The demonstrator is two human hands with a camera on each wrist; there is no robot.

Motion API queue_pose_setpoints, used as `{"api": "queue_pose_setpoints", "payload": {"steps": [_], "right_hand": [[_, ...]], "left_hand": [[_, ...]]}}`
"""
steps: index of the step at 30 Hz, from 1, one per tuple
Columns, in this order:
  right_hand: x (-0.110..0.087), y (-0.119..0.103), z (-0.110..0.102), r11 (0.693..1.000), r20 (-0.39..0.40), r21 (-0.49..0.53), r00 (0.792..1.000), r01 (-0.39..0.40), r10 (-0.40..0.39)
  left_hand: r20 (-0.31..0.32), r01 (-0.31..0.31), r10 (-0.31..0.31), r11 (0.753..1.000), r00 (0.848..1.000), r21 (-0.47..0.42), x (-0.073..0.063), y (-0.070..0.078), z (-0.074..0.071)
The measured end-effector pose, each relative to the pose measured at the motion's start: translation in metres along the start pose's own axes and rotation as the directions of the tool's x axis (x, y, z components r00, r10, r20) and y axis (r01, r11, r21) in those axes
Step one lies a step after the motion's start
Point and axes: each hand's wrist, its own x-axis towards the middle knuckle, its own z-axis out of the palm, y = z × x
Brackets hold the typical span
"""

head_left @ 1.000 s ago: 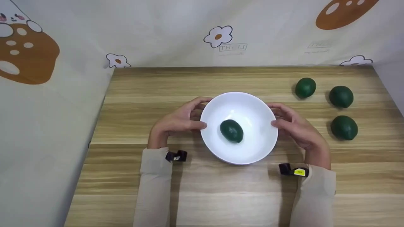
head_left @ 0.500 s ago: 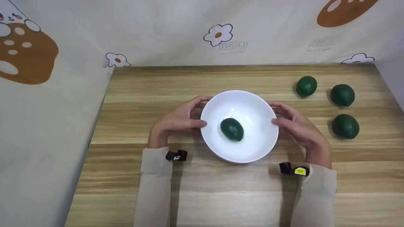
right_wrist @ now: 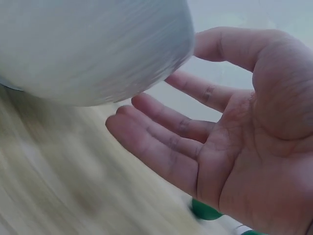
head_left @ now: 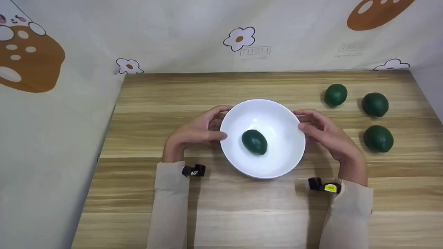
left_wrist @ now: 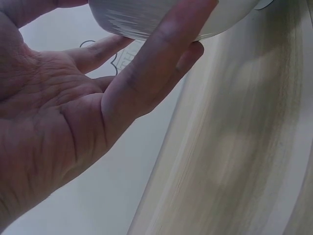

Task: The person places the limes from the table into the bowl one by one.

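Note:
A white round bowl (head_left: pixel 282 152) is at the middle of the wooden table, with one dark green oval fruit (head_left: pixel 254 142) lying in it. My left hand (head_left: pixel 195 131) holds the bowl's left side, thumb over the rim and the other fingers spread low along the outer wall (left_wrist: pixel 132 17). At the right side, my right hand (head_left: pixel 327 135) has its thumb tip right at the rim. The right wrist view shows the fingers (right_wrist: pixel 161 152) loosely bent, with a gap between most of them and the bowl's wall (right_wrist: pixel 98 54).
To the right lie three more dark green fruits: one at the back (head_left: pixel 335 95), one farther right (head_left: pixel 375 104) and one nearer (head_left: pixel 378 138). A pale printed cloth (head_left: pixel 187 38) hangs along the back and left edges of the table (head_left: pixel 138 186).
My right hand has eased slightly outward from the bowl and its fingers have loosened. The left hand, bowl and fruits stay in place.

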Motion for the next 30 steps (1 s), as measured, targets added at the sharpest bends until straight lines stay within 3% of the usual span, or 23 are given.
{"api": "queue_pose_setpoints", "payload": {"steps": [8,13,23,30], "right_hand": [[-0.008,-0.014,-0.002,0.984,-0.017,-0.179,1.0,-0.017,0.014],[-0.013,-0.021,0.0,0.966,-0.069,-0.257,0.998,-0.026,0.009],[-0.028,-0.031,-0.004,0.927,-0.113,-0.376,0.992,0.011,-0.057],[-0.026,-0.035,-0.003,0.917,-0.116,-0.395,0.987,0.058,-0.113]], "left_hand": [[0.011,-0.006,0.006,1.0,1.0,-0.008,0.0,-0.001,0.0],[0.011,-0.001,0.001,1.0,1.0,-0.012,-0.001,-0.002,0.0],[0.016,0.001,-0.001,1.0,1.0,0.002,0.001,-0.003,0.002],[0.013,0.004,-0.004,1.0,1.0,0.003,-0.001,-0.001,0.001]]}}
